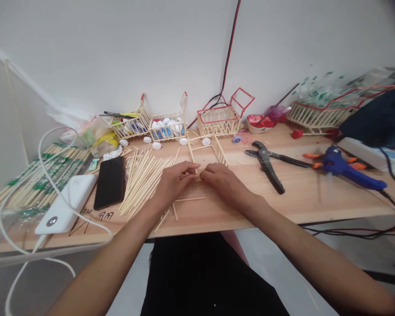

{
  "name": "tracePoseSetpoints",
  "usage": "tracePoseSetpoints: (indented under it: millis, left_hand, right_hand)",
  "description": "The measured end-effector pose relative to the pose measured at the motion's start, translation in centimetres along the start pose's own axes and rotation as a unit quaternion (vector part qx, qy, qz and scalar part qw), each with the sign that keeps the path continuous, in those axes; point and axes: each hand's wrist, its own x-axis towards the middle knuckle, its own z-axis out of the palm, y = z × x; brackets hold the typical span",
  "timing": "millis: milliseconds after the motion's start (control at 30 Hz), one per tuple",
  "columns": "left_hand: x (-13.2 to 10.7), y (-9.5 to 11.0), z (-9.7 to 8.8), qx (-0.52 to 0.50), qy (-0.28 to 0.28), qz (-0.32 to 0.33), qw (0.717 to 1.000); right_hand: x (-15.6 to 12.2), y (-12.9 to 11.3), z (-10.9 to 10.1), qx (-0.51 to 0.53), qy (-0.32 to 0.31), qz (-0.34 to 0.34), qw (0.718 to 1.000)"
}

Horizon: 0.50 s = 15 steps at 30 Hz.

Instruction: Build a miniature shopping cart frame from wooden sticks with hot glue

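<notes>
My left hand (174,181) and my right hand (224,183) meet at the middle of the wooden table (296,197), fingers curled and pinched together over the near end of a small ladder-like stick frame (206,149). What the fingertips pinch is hidden between them. A pile of loose bamboo sticks (141,177) lies just left of my left hand. A few single sticks (184,200) lie under my wrists near the front edge.
Black pliers (268,164) and a blue glue gun (344,166) lie to the right. Small stick carts (219,117) line the wall. A black phone (109,182), a white power bank (67,202) with cable and packed chopsticks (42,173) are on the left.
</notes>
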Motion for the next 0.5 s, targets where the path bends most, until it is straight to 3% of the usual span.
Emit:
tracePoseSetpoints:
  millis: [500]
  left_hand:
    - [-0.02, 0.17, 0.11, 0.007, 0.003, -0.008, 1.0]
  right_hand:
    - [-0.05, 0.06, 0.12, -0.002, 0.005, -0.006, 1.0]
